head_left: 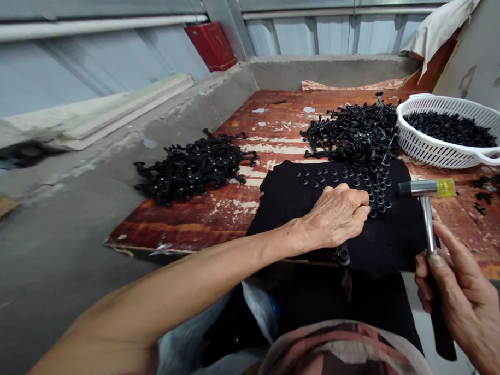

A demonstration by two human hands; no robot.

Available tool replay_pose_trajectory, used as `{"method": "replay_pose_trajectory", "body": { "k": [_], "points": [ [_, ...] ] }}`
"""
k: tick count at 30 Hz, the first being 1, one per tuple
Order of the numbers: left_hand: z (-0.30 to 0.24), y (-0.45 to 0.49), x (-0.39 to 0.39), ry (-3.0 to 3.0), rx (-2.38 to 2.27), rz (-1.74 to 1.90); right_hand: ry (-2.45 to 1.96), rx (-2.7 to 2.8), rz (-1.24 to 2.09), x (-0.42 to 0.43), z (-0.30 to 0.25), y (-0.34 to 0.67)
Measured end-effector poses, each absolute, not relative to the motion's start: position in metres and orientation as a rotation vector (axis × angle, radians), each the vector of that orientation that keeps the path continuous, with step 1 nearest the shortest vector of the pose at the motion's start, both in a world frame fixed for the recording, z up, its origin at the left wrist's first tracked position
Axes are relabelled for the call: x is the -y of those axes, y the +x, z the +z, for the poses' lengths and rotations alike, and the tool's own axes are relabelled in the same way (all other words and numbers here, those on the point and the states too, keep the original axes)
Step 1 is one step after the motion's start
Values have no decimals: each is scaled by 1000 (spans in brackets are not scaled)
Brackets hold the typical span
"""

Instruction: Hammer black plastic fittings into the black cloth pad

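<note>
My right hand (462,284) is wrapped round the black grip of a small mallet (429,225); its metal head has a yellow face on one side and a dark face on the other. My left hand (339,214) is closed in a pinch over a black cloth (292,208), and what the fingertips hold is hidden. Just past them, small round black parts (380,194) stand in rough rows on the cloth. Another black part (342,255) lies at the cloth's front edge, below my left wrist.
Heaps of black linked parts lie on the worn red-brown table (218,208): a left pile (192,165) and a larger back pile (350,132). A white plastic basket (441,142) with small black pieces stands at right. Loose pieces (484,196) lie beyond the mallet.
</note>
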State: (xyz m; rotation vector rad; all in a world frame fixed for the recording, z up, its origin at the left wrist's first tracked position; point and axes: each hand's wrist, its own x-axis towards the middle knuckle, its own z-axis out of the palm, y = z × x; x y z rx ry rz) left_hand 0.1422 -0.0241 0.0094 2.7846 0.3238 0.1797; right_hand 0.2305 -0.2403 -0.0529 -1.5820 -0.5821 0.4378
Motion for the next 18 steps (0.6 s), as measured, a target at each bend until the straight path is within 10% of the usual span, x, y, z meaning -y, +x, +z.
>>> {"method": "replay_pose_trajectory", "body": {
  "k": [18],
  "points": [
    [1, 148, 27, 2771, -368, 223, -1592, 600, 438, 244, -54, 232]
  ]
}}
